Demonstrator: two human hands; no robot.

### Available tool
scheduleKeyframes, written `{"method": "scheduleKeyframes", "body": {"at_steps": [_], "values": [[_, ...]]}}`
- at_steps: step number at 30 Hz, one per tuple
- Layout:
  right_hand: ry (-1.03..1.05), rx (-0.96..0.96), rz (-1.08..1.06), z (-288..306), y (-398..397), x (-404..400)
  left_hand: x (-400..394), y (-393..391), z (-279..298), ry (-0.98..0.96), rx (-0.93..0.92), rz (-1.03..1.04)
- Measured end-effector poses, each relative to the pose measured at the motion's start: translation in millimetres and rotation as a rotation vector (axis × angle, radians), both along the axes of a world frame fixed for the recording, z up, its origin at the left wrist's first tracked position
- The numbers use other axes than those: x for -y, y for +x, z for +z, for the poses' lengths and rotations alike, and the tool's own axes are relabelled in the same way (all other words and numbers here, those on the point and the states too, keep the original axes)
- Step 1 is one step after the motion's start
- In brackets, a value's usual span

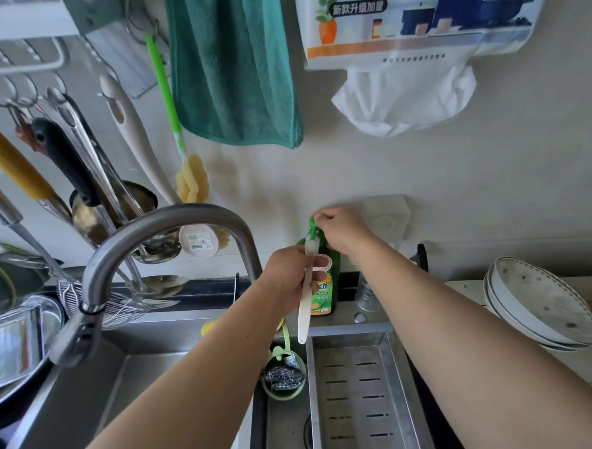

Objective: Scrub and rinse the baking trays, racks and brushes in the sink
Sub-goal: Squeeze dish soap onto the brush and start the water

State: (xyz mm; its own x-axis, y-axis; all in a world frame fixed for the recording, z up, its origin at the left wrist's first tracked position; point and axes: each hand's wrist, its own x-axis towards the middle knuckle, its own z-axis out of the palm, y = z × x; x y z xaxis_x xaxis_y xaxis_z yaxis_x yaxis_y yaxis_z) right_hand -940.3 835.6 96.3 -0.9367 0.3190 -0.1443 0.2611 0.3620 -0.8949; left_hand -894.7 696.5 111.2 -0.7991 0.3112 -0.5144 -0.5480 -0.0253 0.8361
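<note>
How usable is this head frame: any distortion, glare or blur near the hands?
Head view: strong wide-angle bending, seen in the faucet and the forearms; soft, even daylight with weak shadows; mild glare on the steel tray at far left; the left hand, white brush and soap bottle are slightly soft, the label unreadable.

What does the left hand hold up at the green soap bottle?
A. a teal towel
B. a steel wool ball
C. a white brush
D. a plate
C: the left hand grips a white brush, bristle head up beside the green soap bottle, whose top the right hand pinches.
</note>
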Motion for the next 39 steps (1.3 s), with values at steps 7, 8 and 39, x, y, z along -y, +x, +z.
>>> {"method": "scheduleKeyframes", "body": {"at_steps": [7,8,39], "values": [[-0.021,-0.008,-0.004,1,-1,1,2,5,0,-0.002,-0.019,0.028],[-0.025,-0.009,-0.003,2,0,2,4,7,-1,0.003,-0.016,0.032],[-0.108,0.299,0.091,-76,119,228,379,136,-69,-0.154,0.259,0.406]]}}
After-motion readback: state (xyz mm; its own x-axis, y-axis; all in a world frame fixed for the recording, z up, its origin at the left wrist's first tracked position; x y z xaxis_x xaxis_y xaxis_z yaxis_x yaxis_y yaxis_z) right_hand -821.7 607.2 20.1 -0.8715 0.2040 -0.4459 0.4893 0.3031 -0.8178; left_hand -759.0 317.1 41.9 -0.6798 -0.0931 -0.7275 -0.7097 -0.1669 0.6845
